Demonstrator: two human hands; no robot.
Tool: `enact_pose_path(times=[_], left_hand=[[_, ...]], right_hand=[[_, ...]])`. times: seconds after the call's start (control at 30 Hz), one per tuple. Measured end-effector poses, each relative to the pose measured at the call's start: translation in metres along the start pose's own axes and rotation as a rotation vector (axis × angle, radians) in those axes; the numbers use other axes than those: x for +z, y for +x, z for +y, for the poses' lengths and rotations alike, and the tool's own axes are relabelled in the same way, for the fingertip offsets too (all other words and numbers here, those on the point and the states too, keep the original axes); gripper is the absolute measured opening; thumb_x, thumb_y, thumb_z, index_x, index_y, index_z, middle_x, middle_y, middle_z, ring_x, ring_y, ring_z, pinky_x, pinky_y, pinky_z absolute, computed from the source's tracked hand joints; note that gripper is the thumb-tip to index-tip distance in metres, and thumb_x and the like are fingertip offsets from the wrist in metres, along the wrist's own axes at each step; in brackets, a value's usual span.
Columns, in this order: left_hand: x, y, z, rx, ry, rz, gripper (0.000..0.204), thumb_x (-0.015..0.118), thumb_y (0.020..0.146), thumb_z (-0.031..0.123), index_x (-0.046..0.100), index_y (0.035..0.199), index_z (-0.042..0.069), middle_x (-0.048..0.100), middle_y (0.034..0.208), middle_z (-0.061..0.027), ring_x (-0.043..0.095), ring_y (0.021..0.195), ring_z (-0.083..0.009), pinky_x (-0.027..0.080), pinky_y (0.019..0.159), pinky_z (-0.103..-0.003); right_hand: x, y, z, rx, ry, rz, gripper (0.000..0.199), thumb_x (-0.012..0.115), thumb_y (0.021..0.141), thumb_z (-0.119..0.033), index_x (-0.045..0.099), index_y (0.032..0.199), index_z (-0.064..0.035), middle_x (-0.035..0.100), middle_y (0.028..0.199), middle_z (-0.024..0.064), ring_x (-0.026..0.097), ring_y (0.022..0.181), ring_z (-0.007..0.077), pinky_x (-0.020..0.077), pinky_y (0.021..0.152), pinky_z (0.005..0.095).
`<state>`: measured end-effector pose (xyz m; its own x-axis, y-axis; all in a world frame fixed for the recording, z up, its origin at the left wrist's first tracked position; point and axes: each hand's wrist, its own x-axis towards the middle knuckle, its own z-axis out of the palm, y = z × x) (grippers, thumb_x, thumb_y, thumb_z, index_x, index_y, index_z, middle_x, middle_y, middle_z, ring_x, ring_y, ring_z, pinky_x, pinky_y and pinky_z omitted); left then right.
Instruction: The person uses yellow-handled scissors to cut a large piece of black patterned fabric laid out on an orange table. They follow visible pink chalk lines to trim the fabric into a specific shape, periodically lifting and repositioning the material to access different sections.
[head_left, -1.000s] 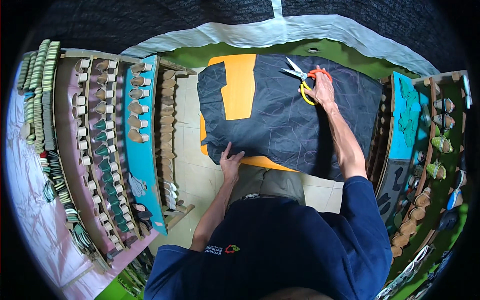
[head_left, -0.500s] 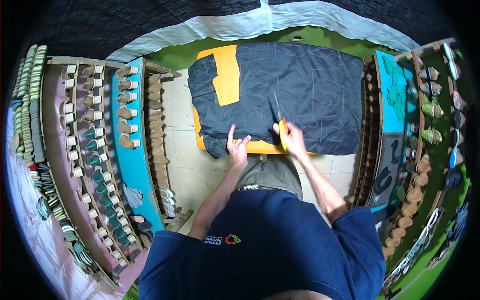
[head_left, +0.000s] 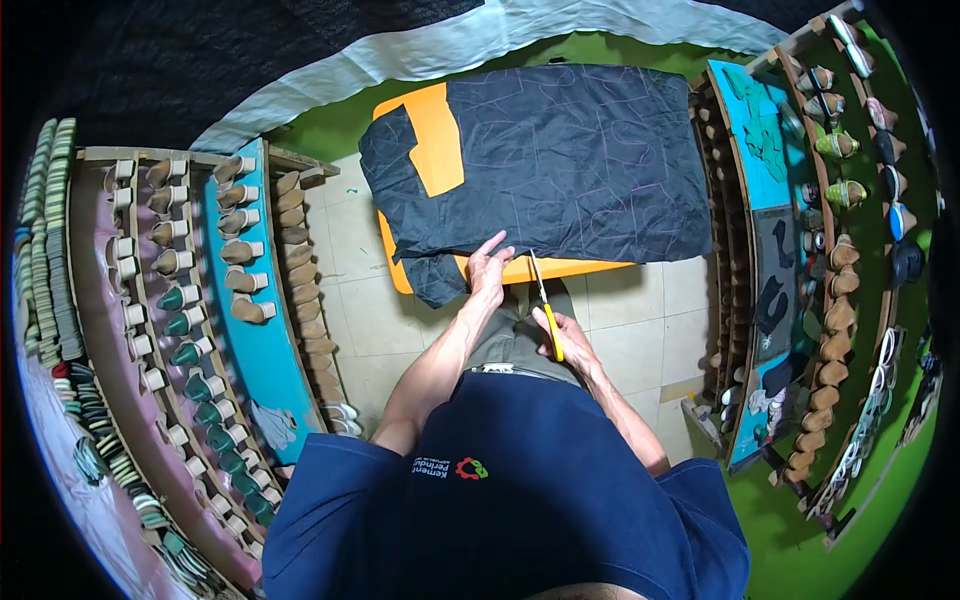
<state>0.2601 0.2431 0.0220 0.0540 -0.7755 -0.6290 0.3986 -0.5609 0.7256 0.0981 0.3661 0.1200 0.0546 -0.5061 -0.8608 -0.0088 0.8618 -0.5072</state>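
Scissors at near edge of dark cloth on orange worktop

Big stuff first: long racks of shoe forms (head_left: 190, 330) run down the left side, more shoe racks (head_left: 840, 300) on the right, too many pieces to count. Tiled floor (head_left: 350, 260) between them, green floor further out.

One orange worktop (head_left: 440, 150) in the middle, far from the body. One dark cloth (head_left: 570, 160) covers nearly all of it, faint chalk outlines drawn across it. Cloth hangs a bit over the near and left edges; an orange patch shows at the far left.

Left hand (head_left: 487, 268): fingers spread flat, pressing the cloth's near edge, nothing clenched.
Right hand (head_left: 565, 335): grip wrapped around the yellow handle of one pair of scissors (head_left: 541, 300); blades point away to the cloth's near edge, just right of the left hand. Can't tell if the blades are parted.

Handling, my read: cloth looks thin, soft, light, will sag and slide on the smooth worktop. Best held flat under the palm close beside the blade line, or pinched at the hanging edge. Scissors stiff, sharp, take by the handle only.
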Motion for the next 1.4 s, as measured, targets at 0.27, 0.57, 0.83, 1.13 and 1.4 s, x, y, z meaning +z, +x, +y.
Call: enact_pose_path(times=[0.27,0.57,0.83,1.13,1.4], left_hand=[[0.003,-0.013,0.026,-0.072,-0.014,-0.078,0.049,0.068,0.086,-0.011,0.058,0.134,-0.004,0.072,0.103,-0.0169,0.072,0.094,-0.022,0.06,0.091,-0.032],[0.002,-0.012,0.027,-0.06,-0.019,-0.077,0.052,0.069,0.085,-0.011,0.058,0.135,-0.004,0.071,0.104,-0.0161,0.072,0.093,-0.0221,0.06,0.091,-0.033],[-0.006,-0.004,0.017,-0.005,-0.068,-0.026,0.055,0.075,0.083,-0.006,0.059,0.136,-0.003,0.07,0.114,-0.0178,0.071,0.092,-0.0188,0.06,0.084,-0.031],[-0.002,-0.014,0.023,-0.018,-0.095,0.011,0.053,0.074,0.086,-0.003,0.059,0.137,0.0,0.072,0.106,-0.0128,0.071,0.094,-0.0174,0.059,0.085,-0.03],[-0.004,-0.01,0.018,0.01,-0.157,0.046,0.045,0.071,0.088,-0.005,0.063,0.132,-0.003,0.07,0.112,-0.0118,0.068,0.093,-0.0156,0.057,0.082,-0.028]], right_hand=[[0.033,0.019,-0.009,-0.064,-0.002,-0.072,0.087,0.05,0.085,-0.085,0.062,0.1,-0.0009,0.057,0.072,0.0031,0.058,0.062,0.0133,0.0477,0.058,0.0287],[0.036,0.022,-0.035,-0.111,-0.071,0.025,0.075,0.058,0.085,-0.08,0.059,0.079,-0.0052,0.053,0.06,0.0023,0.056,0.052,0.0129,0.047,0.048,0.0297],[0.03,0.042,-0.032,-0.142,-0.063,-0.011,0.071,0.059,0.087,-0.077,0.057,0.07,-0.0084,0.051,0.054,0.0019,0.054,0.043,0.0134,0.0434,0.042,0.0298],[0.028,0.055,-0.051,-0.179,-0.02,0.008,0.068,0.063,0.086,-0.074,0.058,0.072,-0.0076,0.051,0.057,0.0016,0.052,0.042,0.0127,0.0414,0.041,0.0272],[0.017,0.066,-0.065,-0.158,-0.026,-0.095,0.069,0.062,0.087,-0.075,0.058,0.074,-0.0072,0.052,0.056,0.0019,0.054,0.044,0.0133,0.0427,0.042,0.0275]])
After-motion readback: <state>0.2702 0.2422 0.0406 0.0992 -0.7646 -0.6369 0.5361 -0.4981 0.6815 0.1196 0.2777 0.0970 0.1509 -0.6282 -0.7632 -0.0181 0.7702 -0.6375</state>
